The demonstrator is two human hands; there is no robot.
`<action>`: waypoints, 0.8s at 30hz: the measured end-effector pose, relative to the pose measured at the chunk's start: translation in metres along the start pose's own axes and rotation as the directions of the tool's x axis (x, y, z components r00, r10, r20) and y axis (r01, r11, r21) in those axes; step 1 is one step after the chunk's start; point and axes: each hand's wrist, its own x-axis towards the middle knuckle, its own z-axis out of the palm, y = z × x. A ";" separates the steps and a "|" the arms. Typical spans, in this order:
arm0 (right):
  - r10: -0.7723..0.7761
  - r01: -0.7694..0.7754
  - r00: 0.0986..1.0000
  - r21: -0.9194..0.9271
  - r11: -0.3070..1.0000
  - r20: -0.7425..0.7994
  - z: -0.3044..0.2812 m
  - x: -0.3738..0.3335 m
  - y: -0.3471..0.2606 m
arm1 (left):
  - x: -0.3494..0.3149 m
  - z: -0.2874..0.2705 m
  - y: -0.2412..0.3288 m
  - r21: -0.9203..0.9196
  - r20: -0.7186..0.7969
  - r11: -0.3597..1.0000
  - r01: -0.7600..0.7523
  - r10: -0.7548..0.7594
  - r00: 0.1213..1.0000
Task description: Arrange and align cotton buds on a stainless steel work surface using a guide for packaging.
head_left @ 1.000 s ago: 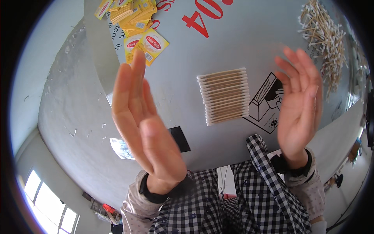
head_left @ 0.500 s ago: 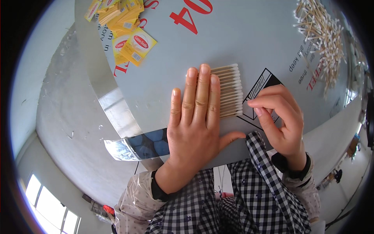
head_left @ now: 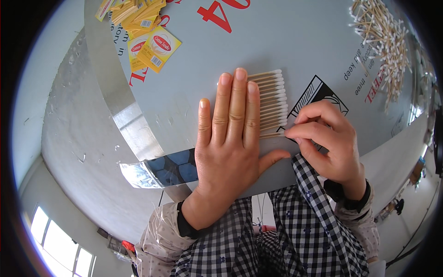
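Head view: from my distant seat I see the left hand (head_left: 227, 157) lying palm down, its three middle fingers close together across the left part of a row of cotton swabs (head_left: 273, 99), the little finger a little apart and the thumb stretched out to the right. The row lies on the grey tabletop (head_left: 184, 99), its white right-hand tips showing beyond my view of the fingers. The right hand (head_left: 325, 143) is curled, thumb and fingertips pinching the right end of the lowest swab (head_left: 272, 135), which lies slightly apart from the others; I can't make out its tip behind the fingers. Just right of the row I see a black printed drawing (head_left: 318, 90). A loose heap of swabs (head_left: 385, 55) lies at the far right, and yellow packets (head_left: 161, 46) sit at the far left.
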 end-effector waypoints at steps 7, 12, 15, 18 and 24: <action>0.027 -0.026 0.996 0.015 1.000 -0.082 0.004 0.002 -0.001 | -0.001 -0.002 -0.001 -0.005 0.009 1.000 0.003 -0.003 1.000; 0.016 -0.017 0.999 -0.022 1.000 -0.049 0.001 0.004 -0.003 | 0.000 -0.002 -0.001 -0.002 0.004 1.000 0.005 -0.005 1.000; 0.000 0.000 1.000 -0.005 1.000 0.003 -0.001 0.005 -0.004 | -0.001 -0.004 -0.002 -0.002 0.006 1.000 0.006 -0.006 1.000; 0.013 -0.012 0.999 0.021 1.000 -0.035 0.000 0.007 -0.004 | -0.002 -0.003 -0.004 -0.009 0.005 1.000 0.006 -0.006 1.000; 0.055 -0.056 0.994 -0.005 0.998 -0.091 0.003 0.009 -0.007 | -0.001 -0.004 -0.003 -0.013 0.003 1.000 0.005 -0.005 1.000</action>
